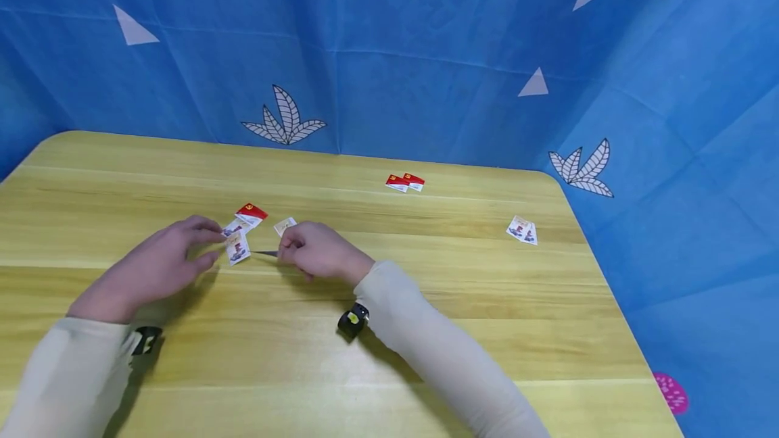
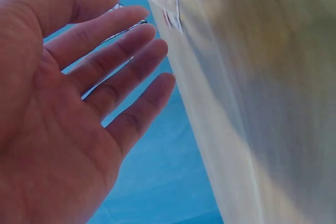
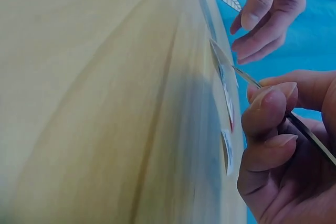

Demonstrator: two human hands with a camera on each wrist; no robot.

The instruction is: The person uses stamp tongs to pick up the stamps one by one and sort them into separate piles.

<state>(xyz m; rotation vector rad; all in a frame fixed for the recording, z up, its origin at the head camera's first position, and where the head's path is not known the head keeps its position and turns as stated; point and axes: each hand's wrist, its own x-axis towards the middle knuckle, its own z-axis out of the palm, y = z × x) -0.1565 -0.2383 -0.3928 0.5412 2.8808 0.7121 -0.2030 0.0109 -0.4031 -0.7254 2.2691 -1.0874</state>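
My right hand pinches slim metal tweezers between thumb and fingers. Their tip points left and meets the edge of a small picture stamp, which looks tilted up from the table in the right wrist view. That stamp overlaps another pale stamp, and a red-and-white stamp lies just behind them. One more pale stamp is partly hidden behind my right hand. On the left, my left hand hovers beside the overlapping stamps with fingers loosely extended; its palm holds nothing.
Two overlapping red-and-white stamps lie near the back of the wooden table. Toward its right edge, two pale stamps overlap. A blue patterned cloth hangs behind and along the right side.
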